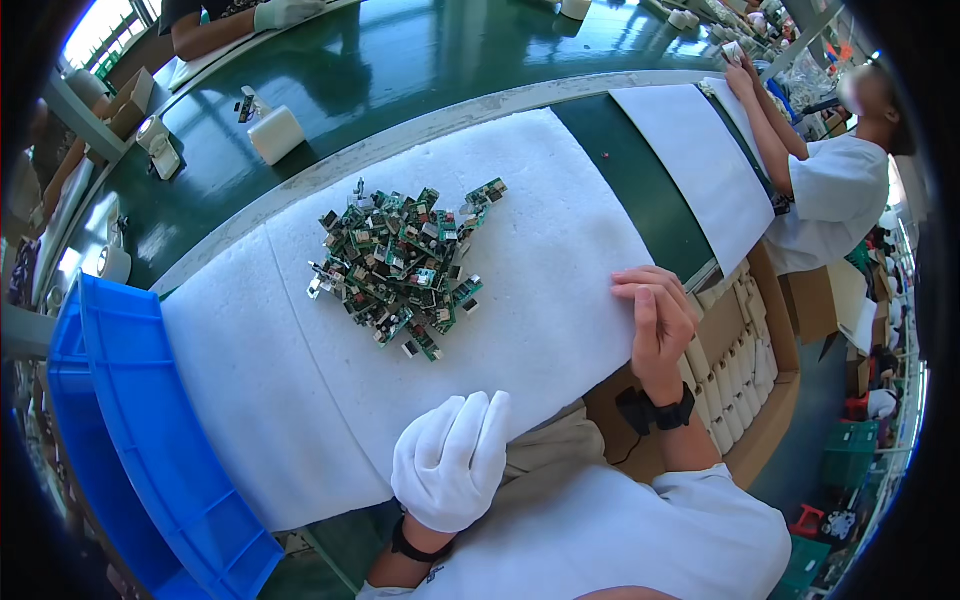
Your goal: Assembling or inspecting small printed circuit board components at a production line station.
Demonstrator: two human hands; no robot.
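Left hand (452,460), grip unclear, and open right hand (663,325) face jumbled green circuit boards (398,258).

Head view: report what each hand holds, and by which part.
Nothing is visibly held: no item shows in the gloved left hand or bare right hand; both are apart from the circuit-board pile.

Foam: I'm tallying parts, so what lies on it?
A pile of small green circuit boards. Those deep in the pile, and the foam directly beneath it, are covered.
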